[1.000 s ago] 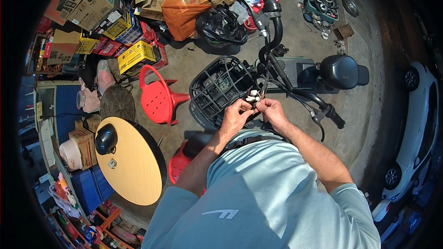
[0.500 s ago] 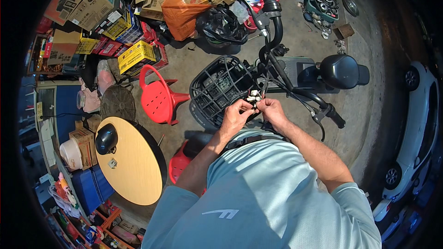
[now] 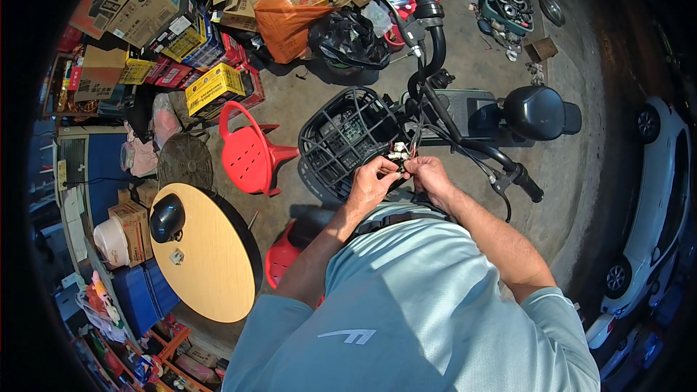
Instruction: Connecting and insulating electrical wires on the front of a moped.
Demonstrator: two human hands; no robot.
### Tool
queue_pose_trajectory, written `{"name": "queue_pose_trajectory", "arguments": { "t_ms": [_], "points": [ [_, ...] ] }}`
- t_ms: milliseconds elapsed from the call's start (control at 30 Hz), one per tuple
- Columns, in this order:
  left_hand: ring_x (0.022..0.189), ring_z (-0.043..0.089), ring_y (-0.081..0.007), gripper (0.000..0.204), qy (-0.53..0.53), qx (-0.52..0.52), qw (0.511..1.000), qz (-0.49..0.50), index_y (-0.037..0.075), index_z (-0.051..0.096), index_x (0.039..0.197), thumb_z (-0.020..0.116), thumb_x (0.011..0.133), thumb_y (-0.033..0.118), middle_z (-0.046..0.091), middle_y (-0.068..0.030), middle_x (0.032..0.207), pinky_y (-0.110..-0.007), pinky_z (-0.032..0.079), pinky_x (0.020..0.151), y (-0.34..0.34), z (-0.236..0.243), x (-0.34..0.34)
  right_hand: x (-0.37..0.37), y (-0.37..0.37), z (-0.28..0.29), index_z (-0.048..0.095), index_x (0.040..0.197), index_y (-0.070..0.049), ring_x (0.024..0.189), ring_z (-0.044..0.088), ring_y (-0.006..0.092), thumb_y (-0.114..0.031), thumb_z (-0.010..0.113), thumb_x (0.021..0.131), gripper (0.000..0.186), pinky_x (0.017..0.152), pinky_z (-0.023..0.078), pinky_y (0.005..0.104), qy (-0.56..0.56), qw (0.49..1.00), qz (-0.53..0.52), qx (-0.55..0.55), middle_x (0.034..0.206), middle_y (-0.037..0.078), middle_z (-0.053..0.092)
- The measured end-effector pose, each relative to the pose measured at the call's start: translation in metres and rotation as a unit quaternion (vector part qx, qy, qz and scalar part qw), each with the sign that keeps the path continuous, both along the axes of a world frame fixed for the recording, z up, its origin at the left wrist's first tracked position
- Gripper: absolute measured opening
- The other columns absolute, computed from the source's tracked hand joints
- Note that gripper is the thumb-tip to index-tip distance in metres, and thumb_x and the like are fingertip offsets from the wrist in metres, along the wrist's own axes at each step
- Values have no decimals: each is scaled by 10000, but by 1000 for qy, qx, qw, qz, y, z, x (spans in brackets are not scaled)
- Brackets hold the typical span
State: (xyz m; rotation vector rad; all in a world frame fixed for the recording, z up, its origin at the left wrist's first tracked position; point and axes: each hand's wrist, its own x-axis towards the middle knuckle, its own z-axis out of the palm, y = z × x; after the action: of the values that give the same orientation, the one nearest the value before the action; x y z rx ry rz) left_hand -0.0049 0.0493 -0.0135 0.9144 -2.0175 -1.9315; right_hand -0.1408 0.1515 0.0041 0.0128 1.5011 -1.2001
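Note:
Both my hands meet in front of my waist, at a bunch of white wire connectors (image 3: 398, 151) on thin cables beside the handlebar. My left hand (image 3: 374, 178) has thumb and fingers pinched together at the lower end of the bunch. Close against it, my right hand (image 3: 428, 176) pinches at the same wiring from the other side. Which single plug or wire each hand grips is too small to tell. The black handlebar (image 3: 444, 112) of an electric bike runs just beyond, and its black front basket (image 3: 348, 141) lies to the left of the wiring.
A red plastic chair (image 3: 250, 156) and a round wooden table (image 3: 207, 261) bearing a black helmet (image 3: 168, 218) stand to the left. Cardboard boxes (image 3: 149, 7), an orange bag (image 3: 287, 25) and a black bag (image 3: 348, 40) crowd the far side. White car (image 3: 650, 203) at right.
Hardly anything differs. The fingers and the white connectors have shifted very slightly, while both hands stay at the same spot.

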Motion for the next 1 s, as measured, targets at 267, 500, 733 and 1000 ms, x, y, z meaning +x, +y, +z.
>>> {"name": "queue_pose_trajectory", "arguments": {
  "t_ms": [267, 500, 733, 1000],
  "points": [
    [796, 613, -126, 150, -7, 4, 1000, -2, -35, 611, 919, 674, 802, 36, 653, -83, 848, -263, 498, 731, 0, 4, 0, -3, 1, 0, 595, 724, -50, 449, 385, 74, -133, 584, 862, 161, 410, 282, 246, -38, 999, -2, 16, 606, 2, 557],
    [795, 615, -131, 152, -8, -5, 1000, -6, -37, 617, 917, 671, 801, 44, 655, -83, 841, -266, 498, 732, -1, 6, -1, -3, 2, -1, 589, 715, -59, 462, 375, 75, -132, 574, 868, 170, 423, 286, 241, -61, 998, -7, 13, 597, -9, 538],
    [762, 649, -161, 156, 2, -22, 1000, 4, -28, 620, 905, 682, 788, 55, 674, -110, 823, -284, 513, 708, 0, 3, -1, -5, 4, -5, 590, 769, -46, 477, 373, 72, -129, 553, 883, 146, 421, 298, 233, -108, 994, -21, 6, 650, 6, 555],
    [806, 618, -136, 154, -7, -8, 1000, -8, -40, 615, 929, 661, 807, 41, 657, -91, 859, -267, 497, 741, -1, 4, -1, -8, 4, -4, 585, 824, -18, 469, 360, 74, -125, 503, 904, 157, 416, 291, 230, -139, 990, -20, 11, 666, 20, 542]
  ]
}}
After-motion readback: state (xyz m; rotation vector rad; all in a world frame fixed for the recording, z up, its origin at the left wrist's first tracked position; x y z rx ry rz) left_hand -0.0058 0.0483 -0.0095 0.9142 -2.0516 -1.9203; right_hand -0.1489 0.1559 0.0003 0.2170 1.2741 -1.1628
